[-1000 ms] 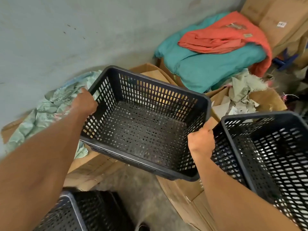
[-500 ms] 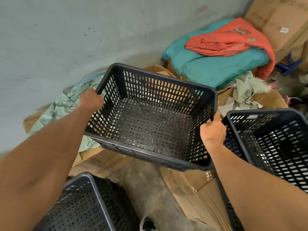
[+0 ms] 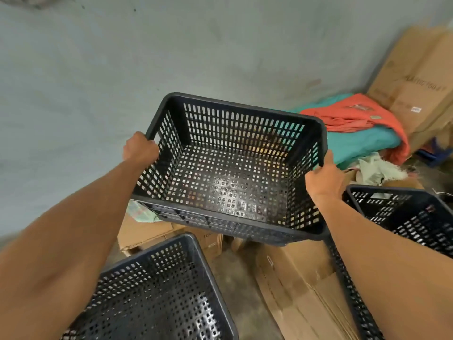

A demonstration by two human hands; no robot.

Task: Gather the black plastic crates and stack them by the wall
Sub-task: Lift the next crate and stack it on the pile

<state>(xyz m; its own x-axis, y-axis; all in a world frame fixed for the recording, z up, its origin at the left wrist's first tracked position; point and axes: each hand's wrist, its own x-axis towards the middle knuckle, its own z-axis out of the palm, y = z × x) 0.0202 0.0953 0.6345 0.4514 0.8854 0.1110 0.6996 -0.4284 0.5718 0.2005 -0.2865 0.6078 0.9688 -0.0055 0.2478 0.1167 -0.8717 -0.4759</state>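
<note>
I hold an empty black slotted plastic crate [image 3: 228, 177] in the air in front of the grey wall [image 3: 122, 69]. My left hand [image 3: 139, 149] grips its left rim and my right hand [image 3: 323, 177] grips its right rim. A second black crate [image 3: 157, 295] stands low at the bottom left, below my left arm. A third black crate [image 3: 402, 217] sits at the right, partly hidden by my right arm.
Flattened cardboard boxes [image 3: 301, 288] lie on the floor under the held crate. Teal and orange cloth [image 3: 355, 133] is piled at the right by the wall, with tall cardboard boxes [image 3: 416, 77] behind it. A pale printed cloth [image 3: 139, 214] shows under the crate.
The held crate has come up and away from the boxes, toward the wall. The view has tilted, so more of the bottom-left crate shows and the cloth pile has shifted right.
</note>
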